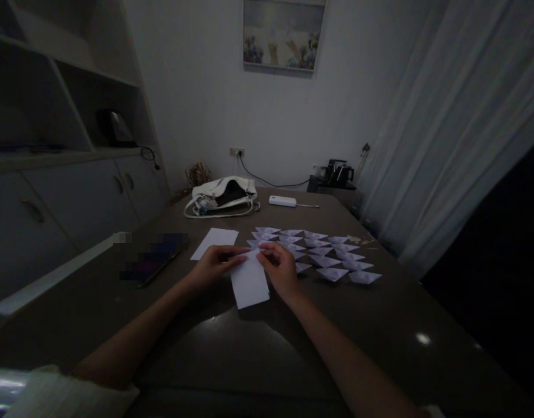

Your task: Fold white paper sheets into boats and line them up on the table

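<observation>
Fingers (237,251) of left hand (211,267) and right hand (283,270) pinch top end of smooth, narrow white paper (250,285), layered at lower corner, over dark glossy surface (214,354). From left: cabinet (75,188), kettle (121,129) in open compartment; flat white rectangle of paper (215,240); soft white bag (209,189), mouth gaping, contents too dark to tell; rounded oblong device (283,201), short cord; rows of crisp, pointed paper boats (332,273).

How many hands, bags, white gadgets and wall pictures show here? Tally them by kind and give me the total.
Hands: 2
Bag: 1
White gadget: 1
Wall picture: 1
Total: 5
</observation>
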The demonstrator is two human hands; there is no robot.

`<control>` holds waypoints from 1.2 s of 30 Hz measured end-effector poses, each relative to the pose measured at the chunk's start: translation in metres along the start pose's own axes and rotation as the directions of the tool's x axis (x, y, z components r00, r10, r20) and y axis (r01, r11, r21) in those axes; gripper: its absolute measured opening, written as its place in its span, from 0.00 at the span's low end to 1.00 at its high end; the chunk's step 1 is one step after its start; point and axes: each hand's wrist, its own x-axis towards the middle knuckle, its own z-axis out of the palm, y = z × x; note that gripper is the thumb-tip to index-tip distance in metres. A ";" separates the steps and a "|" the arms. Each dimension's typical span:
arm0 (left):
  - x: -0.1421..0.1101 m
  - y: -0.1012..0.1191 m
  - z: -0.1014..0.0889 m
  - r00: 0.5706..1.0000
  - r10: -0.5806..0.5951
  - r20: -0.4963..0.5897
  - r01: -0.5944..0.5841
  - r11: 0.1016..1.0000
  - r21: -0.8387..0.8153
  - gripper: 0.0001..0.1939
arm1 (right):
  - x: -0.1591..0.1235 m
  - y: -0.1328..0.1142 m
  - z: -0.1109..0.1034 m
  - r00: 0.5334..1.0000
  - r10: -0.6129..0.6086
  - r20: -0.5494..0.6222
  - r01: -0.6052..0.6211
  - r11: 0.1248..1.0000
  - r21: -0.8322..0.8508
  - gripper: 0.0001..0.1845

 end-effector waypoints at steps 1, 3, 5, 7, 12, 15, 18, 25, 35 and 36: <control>0.000 0.000 0.000 1.000 -0.008 -0.005 0.008 1.000 -0.012 0.19 | 0.000 0.000 0.000 1.000 -0.006 -0.008 0.006 1.000 -0.004 0.09; 0.000 -0.001 -0.001 1.000 -0.029 -0.014 0.028 0.999 -0.039 0.20 | 0.001 0.001 -0.001 0.999 -0.025 -0.036 0.024 0.999 -0.021 0.09; 0.001 -0.004 -0.002 0.999 -0.052 -0.012 0.051 0.996 -0.069 0.20 | 0.002 0.002 -0.003 0.996 -0.049 -0.074 0.046 0.998 -0.041 0.08; 0.002 -0.006 -0.003 0.997 -0.074 0.002 0.074 0.993 -0.096 0.18 | 0.003 0.003 -0.004 0.992 -0.069 -0.103 0.064 0.997 -0.053 0.08; 0.001 -0.007 -0.001 0.990 -0.123 0.069 0.133 0.977 -0.166 0.18 | 0.003 0.001 -0.003 0.992 -0.089 -0.087 0.086 0.995 -0.042 0.10; 0.000 -0.007 0.005 0.983 -0.155 0.101 0.173 0.963 -0.207 0.21 | 0.001 -0.001 -0.001 0.995 -0.080 -0.063 0.078 0.996 -0.035 0.11; 0.000 -0.008 0.009 0.980 -0.175 0.092 0.192 0.953 -0.237 0.24 | -0.001 -0.001 0.000 0.995 -0.078 -0.055 0.075 0.996 -0.045 0.12; 0.003 -0.010 0.010 0.985 -0.166 0.040 0.170 0.948 -0.271 0.26 | -0.001 -0.001 0.002 0.995 -0.080 -0.067 0.078 0.996 -0.038 0.11; 0.002 -0.007 0.011 0.979 -0.203 0.018 0.199 0.939 -0.281 0.27 | -0.001 -0.005 0.001 0.992 -0.068 -0.104 0.065 0.997 -0.033 0.11; 0.002 -0.006 0.011 0.977 -0.209 0.032 0.209 0.937 -0.279 0.26 | 0.000 -0.005 0.001 0.991 -0.065 -0.117 0.061 0.997 -0.035 0.11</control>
